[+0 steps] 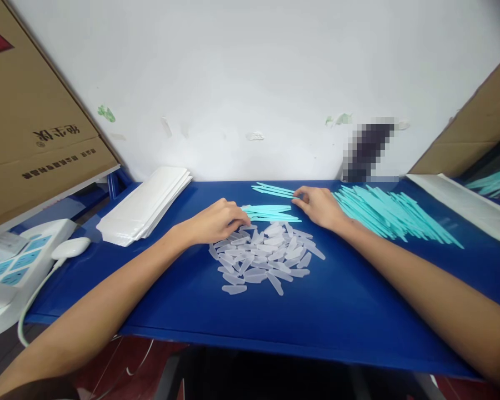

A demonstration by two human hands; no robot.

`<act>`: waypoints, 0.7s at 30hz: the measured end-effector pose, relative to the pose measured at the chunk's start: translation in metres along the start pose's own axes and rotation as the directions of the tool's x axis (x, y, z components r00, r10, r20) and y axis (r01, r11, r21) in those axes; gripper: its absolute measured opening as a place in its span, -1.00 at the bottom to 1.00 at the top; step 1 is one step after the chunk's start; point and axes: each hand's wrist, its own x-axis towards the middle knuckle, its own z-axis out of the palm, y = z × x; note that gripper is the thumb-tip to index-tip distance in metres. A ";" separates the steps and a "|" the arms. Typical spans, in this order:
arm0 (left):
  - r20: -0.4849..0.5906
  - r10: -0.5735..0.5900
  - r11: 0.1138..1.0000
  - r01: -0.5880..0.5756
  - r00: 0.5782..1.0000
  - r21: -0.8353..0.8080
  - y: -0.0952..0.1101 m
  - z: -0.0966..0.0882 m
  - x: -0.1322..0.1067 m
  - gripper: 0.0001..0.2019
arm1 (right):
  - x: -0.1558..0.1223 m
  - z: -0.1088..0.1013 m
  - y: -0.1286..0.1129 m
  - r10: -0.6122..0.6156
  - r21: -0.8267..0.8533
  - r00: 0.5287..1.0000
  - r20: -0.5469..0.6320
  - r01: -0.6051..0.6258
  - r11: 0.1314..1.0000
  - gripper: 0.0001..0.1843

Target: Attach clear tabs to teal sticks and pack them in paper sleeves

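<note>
A heap of several clear plastic caps (265, 257) lies in the middle of the blue table (325, 311). My left hand (219, 220) rests at the heap's far left edge, fingers curled down onto the caps and touching a small bundle of teal sticks (270, 213). My right hand (319, 205) lies just right of that bundle, fingertips pinched at the end of a few loose teal sticks (273, 190) behind it. A large pile of teal sticks (389, 214) spreads to the right of my right wrist.
A stack of white sleeves (145, 204) lies at the left back. A white power strip with a plug (29, 250) sits at the far left. Cardboard boxes (29, 122) flank both sides; a white wall stands behind.
</note>
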 end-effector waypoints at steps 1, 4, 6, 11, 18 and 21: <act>-0.003 -0.003 1.000 0.003 1.000 -0.011 0.000 0.001 0.001 -0.70 | 0.000 0.001 0.000 -0.001 -0.012 1.000 -0.006 0.001 1.000 -0.69; -0.001 0.007 1.000 -0.007 1.000 -0.020 -0.001 0.003 0.003 -0.74 | 0.001 0.002 -0.001 -0.024 -0.047 1.000 0.008 0.024 0.999 -0.71; -0.009 0.017 1.000 -0.018 1.000 -0.011 -0.003 0.005 0.004 -0.75 | 0.001 0.001 0.000 -0.034 -0.060 0.999 0.019 0.035 0.998 -0.73; -0.041 0.039 0.999 -0.038 0.998 0.025 -0.008 0.012 0.005 -0.76 | -0.003 -0.002 -0.001 -0.049 -0.114 0.998 0.031 0.053 0.992 -0.77; -0.049 0.018 0.993 -0.012 0.999 0.115 -0.007 0.014 0.005 -0.74 | -0.007 -0.003 -0.001 -0.062 -0.156 0.996 0.070 0.073 0.985 -0.73; -0.128 -0.018 0.996 0.029 0.992 0.087 -0.008 0.010 0.003 -0.80 | -0.007 -0.003 0.002 -0.082 -0.084 0.996 0.040 0.085 0.993 -0.76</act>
